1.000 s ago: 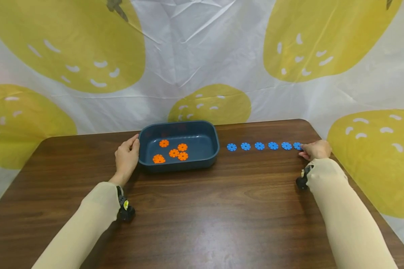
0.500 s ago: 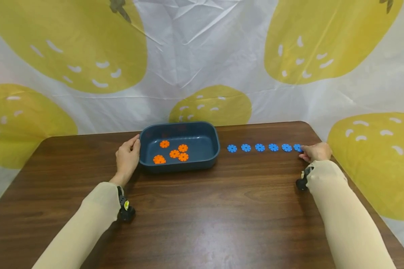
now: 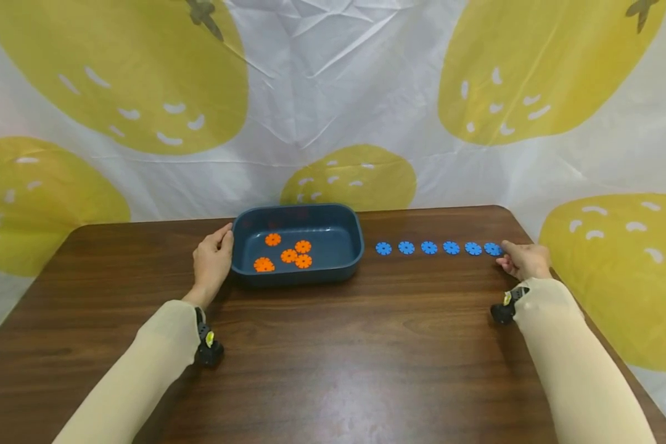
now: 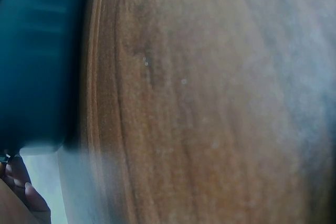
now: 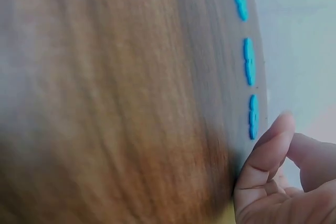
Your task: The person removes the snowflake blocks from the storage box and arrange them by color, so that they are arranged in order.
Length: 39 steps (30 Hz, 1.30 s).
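A dark blue-grey basin (image 3: pixel 333 271) stands near the back of the wooden table, with several orange notched discs (image 3: pixel 289 255) lying flat inside. My left hand (image 3: pixel 211 262) grips the basin's left end; in the left wrist view the fingers (image 4: pixel 34 198) show at the basin's corner. To the right of the basin, several blue notched discs (image 3: pixel 428 248) lie flat in a straight row. My right hand (image 3: pixel 524 259) is at the row's right end, its fingertips beside the last blue disc (image 3: pixel 493 249). In the right wrist view, that disc lies apart from the fingertips, and nothing is held.
The brown wooden table (image 3: pixel 344 357) has its back edge close behind the basin and the row. A white cloth (image 3: pixel 288 98) with yellow fruit prints hangs behind the table and along the right. The right hand is close to the table's right edge.
My right hand has let go of the last blue disc and drawn back slightly to the right, so more of that disc shows. The left hand keeps its grip on the basin.
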Available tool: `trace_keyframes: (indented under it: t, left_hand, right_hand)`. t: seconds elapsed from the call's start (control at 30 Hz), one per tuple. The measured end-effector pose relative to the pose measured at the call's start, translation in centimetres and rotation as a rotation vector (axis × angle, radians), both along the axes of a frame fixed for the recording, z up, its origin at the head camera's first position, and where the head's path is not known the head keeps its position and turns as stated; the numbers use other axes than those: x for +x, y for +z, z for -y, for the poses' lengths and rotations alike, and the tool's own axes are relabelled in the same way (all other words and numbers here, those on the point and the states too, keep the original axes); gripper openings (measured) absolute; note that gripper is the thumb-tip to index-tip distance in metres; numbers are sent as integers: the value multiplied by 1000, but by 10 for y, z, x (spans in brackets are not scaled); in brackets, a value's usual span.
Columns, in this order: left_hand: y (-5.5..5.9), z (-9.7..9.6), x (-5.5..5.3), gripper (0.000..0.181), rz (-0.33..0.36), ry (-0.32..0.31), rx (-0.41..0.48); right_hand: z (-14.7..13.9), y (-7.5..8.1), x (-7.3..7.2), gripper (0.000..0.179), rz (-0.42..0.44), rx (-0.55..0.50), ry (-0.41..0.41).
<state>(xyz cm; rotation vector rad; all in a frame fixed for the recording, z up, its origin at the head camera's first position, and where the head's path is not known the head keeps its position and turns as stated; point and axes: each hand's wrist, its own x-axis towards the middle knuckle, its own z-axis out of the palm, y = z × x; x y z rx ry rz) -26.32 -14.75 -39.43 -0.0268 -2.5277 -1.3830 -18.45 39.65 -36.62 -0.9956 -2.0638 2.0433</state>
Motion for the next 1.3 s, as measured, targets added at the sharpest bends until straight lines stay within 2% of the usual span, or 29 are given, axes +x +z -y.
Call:
trace_keyframes:
  t: [0.2,0.37,0.57,0.73,0.9,1.03,1.3]
  left_hand:
    - [-1,0,-1,40,-9,5,-9]
    - [-1,0,-1,39,-12,18,-16]
    - [-1,0,0,40,-6,7,-7]
    - [-1,0,0,40,-11,-4,1]
    - [1,-1,0,40,-21,1,-1]
    - [1,-3,0,39,-26,10,-7]
    - [0,-4,-1,38,-27,19,-8]
  right_hand:
    - [16,-1,3,16,-99,-119,-26]
    - [49,5,-5,19,-169,-69,-15]
    - [99,26,-18,20,-291,-32,137]
    - [148,42,-28,18,-332,-27,284]
    - [198,49,-39,13,-343,-9,406]
    - [231,49,-47,13,-328,2,464]
    - [269,37,-59,24,-228,134,597]
